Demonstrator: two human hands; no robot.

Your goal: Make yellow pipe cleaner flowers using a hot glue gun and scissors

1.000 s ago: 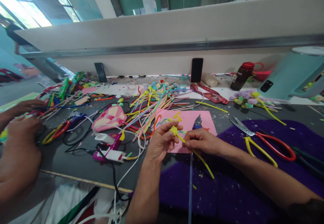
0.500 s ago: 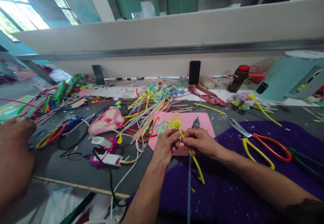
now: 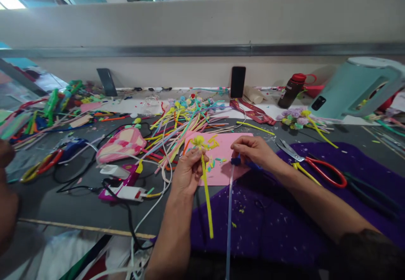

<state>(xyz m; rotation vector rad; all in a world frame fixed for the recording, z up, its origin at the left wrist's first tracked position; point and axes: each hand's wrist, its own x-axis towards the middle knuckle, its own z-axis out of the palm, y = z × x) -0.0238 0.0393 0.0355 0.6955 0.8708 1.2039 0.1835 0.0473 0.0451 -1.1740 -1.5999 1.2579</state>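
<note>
Left hand (image 3: 189, 171): fingers clenched around a yellow pipe-cleaner flower (image 3: 202, 162), coiled head up, stem hanging over the purple cloth (image 3: 284, 229).

Right hand (image 3: 253, 150): closed on a dark blue glue gun (image 3: 236, 161) lying at the edge of the pink sheet (image 3: 228, 145); its pale cord (image 3: 228, 216) trails toward the table's near edge.

Scissors (image 3: 311, 167), red-handled: on the cloth, just right of the right hand.

Loose pipe cleaners (image 3: 180, 128): heaped behind the sheet.

Pink pouch (image 3: 122, 144) and charger (image 3: 126, 192): left of the left hand.

Water bottle (image 3: 291, 90) and upright phone (image 3: 237, 82): against the partition.

A co-worker's hand (image 3: 6, 200): far left edge.
</note>
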